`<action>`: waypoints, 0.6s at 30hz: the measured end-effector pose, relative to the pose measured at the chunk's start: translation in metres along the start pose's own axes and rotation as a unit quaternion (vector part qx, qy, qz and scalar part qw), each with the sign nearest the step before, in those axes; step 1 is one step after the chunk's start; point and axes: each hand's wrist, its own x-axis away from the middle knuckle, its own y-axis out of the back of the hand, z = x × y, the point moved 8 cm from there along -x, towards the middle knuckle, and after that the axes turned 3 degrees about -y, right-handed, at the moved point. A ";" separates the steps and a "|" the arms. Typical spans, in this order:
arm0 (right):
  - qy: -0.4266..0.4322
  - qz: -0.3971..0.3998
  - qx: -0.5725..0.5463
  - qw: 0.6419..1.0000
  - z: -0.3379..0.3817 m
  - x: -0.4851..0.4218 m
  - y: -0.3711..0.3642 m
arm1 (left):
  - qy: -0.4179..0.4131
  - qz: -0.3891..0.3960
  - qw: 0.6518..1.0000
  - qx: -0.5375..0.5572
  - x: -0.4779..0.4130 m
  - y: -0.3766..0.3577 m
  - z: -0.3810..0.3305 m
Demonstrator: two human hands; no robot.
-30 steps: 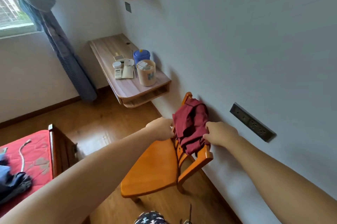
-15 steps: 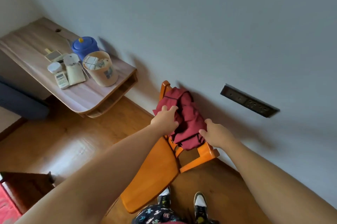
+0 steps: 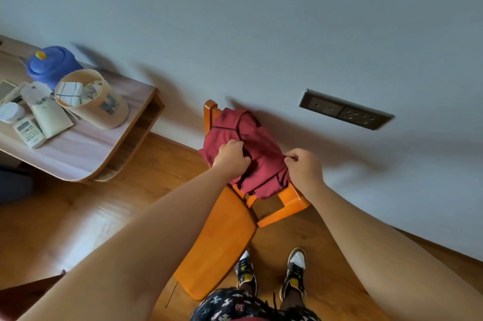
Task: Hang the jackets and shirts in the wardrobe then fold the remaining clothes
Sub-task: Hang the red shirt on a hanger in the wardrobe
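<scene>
Stood at six o'clock in patterned shorts [image 3: 251,305] and sneakers [image 3: 295,273] on the wooden floor [image 3: 78,211]. Held both bare arms out toward the centre. Faced an orange wooden chair [image 3: 217,237] just beyond the feet, its seat running down toward seven o'clock and its backrest on the wall side.

Gripped a dark red garment [image 3: 251,143] draped in a bunch over that backrest. Left hand [image 3: 231,158] curled into a fold of the cloth near its middle. Right hand [image 3: 304,169] pinched the cloth's edge at the garment's four o'clock, just above the chair's corner post. Could not tell jacket from shirt.

Farther off at ten o'clock, looked over a wall-mounted wooden counter [image 3: 86,153]. Found there a beige tub [image 3: 91,101] with folded cloths inside, a blue lidded container [image 3: 52,64] behind it, and a cream pouch [image 3: 48,111] and white remote [image 3: 28,132] beside it. Farthest, at two o'clock, noted a dark socket strip [image 3: 345,113] set in the pale wall.
</scene>
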 end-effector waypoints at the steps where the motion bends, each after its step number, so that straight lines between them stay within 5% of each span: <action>1: 0.002 -0.010 -0.017 1.000 0.002 0.001 0.004 | -0.003 0.007 1.000 0.013 0.002 -0.001 0.000; 11: -0.029 -0.041 -0.280 0.959 0.065 0.019 0.050 | -0.055 0.093 0.973 0.206 0.032 0.013 -0.044; 15: 0.001 -0.022 -0.360 0.933 0.116 0.026 0.077 | -0.109 0.042 0.971 0.209 0.043 0.050 -0.069; 18: 0.068 -0.029 -0.316 0.946 0.153 0.035 0.102 | -0.118 -0.015 0.964 0.236 0.051 0.086 -0.071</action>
